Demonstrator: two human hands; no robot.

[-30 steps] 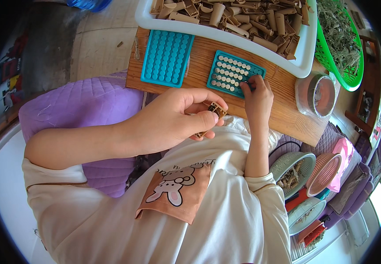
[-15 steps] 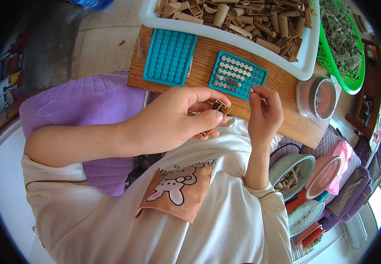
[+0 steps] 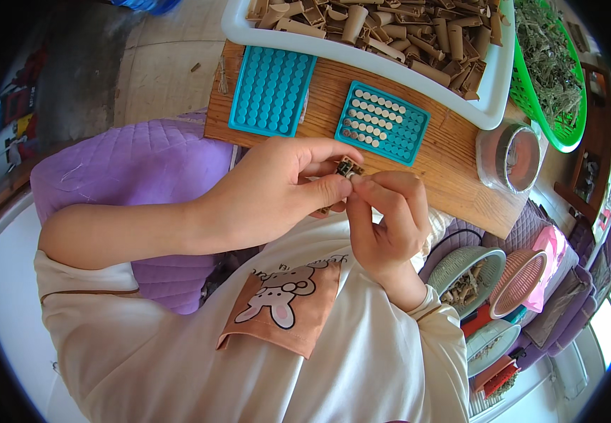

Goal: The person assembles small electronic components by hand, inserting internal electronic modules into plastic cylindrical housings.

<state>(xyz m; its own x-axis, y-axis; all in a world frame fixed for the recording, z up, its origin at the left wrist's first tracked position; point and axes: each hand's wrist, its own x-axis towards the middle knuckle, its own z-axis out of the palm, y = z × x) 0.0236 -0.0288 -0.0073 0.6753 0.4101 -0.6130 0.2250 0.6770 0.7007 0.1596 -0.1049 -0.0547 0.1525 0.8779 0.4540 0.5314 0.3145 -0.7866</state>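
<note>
Our right hand [image 3: 389, 220] came back off the teal plastic hole tray [image 3: 382, 123]
Both hands' fingertips now pinch one small brown cylindrical piece [image 3: 348, 168], left hand [image 3: 277, 190] included

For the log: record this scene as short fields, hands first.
left hand: holds a bundle of small brown pieces
right hand: fingertips pinch at the same bundle
surface: wooden board
right tray: teal, partly filled with pale round ends
left tray: teal, holes unfilled
behind: white tub of tan tubes; green basket of dried herb
</note>
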